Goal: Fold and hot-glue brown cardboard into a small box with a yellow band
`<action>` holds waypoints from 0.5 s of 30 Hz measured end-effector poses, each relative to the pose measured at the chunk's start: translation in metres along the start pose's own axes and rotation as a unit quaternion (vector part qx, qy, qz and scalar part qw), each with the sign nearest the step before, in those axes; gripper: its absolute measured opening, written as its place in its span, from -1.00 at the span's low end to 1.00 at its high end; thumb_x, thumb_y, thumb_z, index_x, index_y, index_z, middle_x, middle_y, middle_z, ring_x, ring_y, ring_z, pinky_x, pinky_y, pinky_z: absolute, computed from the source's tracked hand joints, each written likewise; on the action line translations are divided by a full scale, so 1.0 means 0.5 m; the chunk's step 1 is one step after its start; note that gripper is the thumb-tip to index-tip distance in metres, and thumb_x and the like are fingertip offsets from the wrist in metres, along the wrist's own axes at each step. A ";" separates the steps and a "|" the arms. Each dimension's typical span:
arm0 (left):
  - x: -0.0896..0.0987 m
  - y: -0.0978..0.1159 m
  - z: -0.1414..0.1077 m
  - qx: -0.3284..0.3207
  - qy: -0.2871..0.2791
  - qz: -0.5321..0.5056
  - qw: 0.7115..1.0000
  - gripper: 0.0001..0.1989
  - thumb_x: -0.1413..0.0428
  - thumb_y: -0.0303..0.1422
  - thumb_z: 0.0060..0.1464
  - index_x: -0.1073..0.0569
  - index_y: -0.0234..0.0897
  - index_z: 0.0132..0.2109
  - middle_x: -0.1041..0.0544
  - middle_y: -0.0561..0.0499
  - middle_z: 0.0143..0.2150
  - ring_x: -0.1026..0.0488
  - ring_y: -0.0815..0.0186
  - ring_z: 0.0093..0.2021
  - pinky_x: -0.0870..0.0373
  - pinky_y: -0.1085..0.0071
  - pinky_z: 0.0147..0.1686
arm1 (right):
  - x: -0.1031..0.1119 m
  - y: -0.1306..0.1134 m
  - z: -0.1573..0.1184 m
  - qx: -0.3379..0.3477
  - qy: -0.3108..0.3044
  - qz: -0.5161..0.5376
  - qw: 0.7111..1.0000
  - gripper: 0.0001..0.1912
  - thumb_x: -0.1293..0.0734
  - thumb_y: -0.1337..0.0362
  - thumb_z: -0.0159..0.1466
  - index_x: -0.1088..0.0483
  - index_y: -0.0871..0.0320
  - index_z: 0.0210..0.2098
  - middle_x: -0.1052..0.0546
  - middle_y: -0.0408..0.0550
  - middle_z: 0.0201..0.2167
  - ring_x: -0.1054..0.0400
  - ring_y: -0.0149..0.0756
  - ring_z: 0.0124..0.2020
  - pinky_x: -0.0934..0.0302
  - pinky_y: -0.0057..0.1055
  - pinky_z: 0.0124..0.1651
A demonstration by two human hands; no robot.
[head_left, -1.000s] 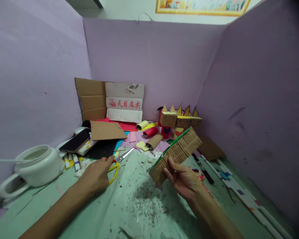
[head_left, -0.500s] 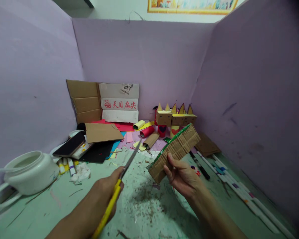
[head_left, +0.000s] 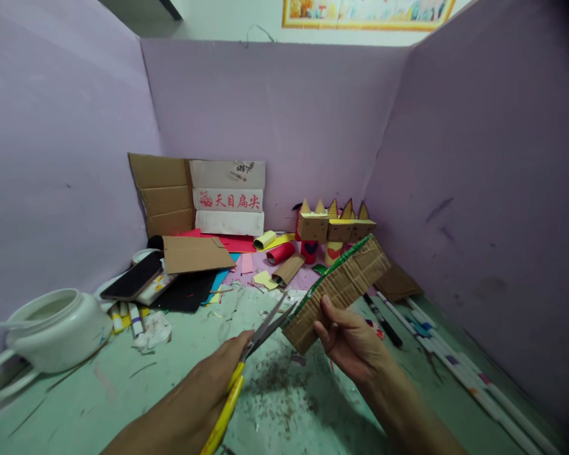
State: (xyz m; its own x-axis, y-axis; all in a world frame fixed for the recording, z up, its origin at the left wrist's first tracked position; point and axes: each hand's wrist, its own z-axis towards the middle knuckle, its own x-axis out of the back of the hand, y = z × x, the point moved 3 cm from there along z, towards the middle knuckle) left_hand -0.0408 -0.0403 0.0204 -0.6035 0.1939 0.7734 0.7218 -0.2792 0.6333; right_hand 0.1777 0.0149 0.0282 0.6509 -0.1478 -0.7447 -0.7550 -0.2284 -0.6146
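My left hand [head_left: 227, 373] is wrapped round yellow-handled scissors [head_left: 265, 333], whose blades are slightly parted. The blade tips point up and right, close to the lower left corner of a corrugated cardboard strip [head_left: 339, 291]. Green colour runs along the strip's upper edge. My right hand [head_left: 348, 338] pinches this strip near its lower middle, thumb on the face turned toward me, and holds it slanted above the table. The fingers behind the cardboard are partly hidden.
Cardboard figures with pointed ears [head_left: 334, 224] stand at the back right. A white pot [head_left: 59, 328] sits at left beside a phone [head_left: 133, 278] and cardboard sheets [head_left: 196, 254]. Markers [head_left: 382, 319] and long white sticks [head_left: 459, 370] lie at right. Purple walls [head_left: 275, 114] enclose the table.
The scissors have moved right toward the cardboard strip and their blades have parted. The strip has shifted slightly right in my right hand.
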 end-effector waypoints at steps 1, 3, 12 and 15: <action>-0.008 -0.009 -0.003 0.013 0.004 -0.002 1.000 -0.46 0.08 -0.21 0.09 -0.12 0.08 0.25 -0.39 0.05 0.17 -0.27 0.07 0.16 -0.30 0.15 0.03 | 0.000 0.000 0.000 0.001 -0.002 -0.001 1.000 -0.71 -0.60 0.44 -0.28 -0.48 0.21 -0.58 -0.58 -0.25 -0.61 -0.47 -0.44 -0.61 -0.41 -0.63 -0.63; -0.022 -0.025 -0.006 0.037 0.006 -0.007 0.999 -0.46 0.07 -0.20 0.08 -0.14 0.10 0.24 -0.40 0.07 0.16 -0.28 0.07 0.16 -0.33 0.15 0.01 | -0.001 0.000 -0.001 0.003 -0.004 -0.003 1.000 -0.68 -0.61 0.42 -0.33 -0.48 0.21 -0.59 -0.59 -0.24 -0.60 -0.47 -0.43 -0.61 -0.41 -0.63 -0.63; -0.033 -0.013 0.006 -0.014 -0.004 0.053 0.998 -0.29 0.05 -0.41 -0.04 -0.05 -0.09 0.30 -0.26 -0.06 0.26 -0.25 0.05 0.19 -0.23 0.10 0.12 | -0.001 0.004 -0.003 0.055 -0.002 -0.012 0.998 -0.67 -0.62 0.39 -0.33 -0.47 0.19 -0.60 -0.59 -0.22 -0.54 -0.48 -0.41 -0.57 -0.41 -0.64 -0.62; -0.041 -0.015 0.011 0.000 -0.010 0.103 0.995 -0.30 0.08 -0.44 -0.04 -0.06 -0.25 0.31 -0.31 -0.21 0.21 -0.31 0.01 0.13 -0.26 0.07 0.08 | -0.003 0.005 -0.006 0.076 0.011 -0.013 0.997 -0.64 -0.62 0.37 -0.35 -0.49 0.17 -0.56 -0.60 -0.23 -0.54 -0.48 -0.40 -0.56 -0.41 -0.62 -0.62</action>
State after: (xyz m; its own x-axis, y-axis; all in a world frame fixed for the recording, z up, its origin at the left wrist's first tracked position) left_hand -0.0320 -0.0372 -0.0004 -0.4354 0.1508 0.8875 0.8300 -0.3144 0.4607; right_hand 0.1751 0.0116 0.0288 0.6706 -0.1660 -0.7230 -0.7401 -0.0849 -0.6671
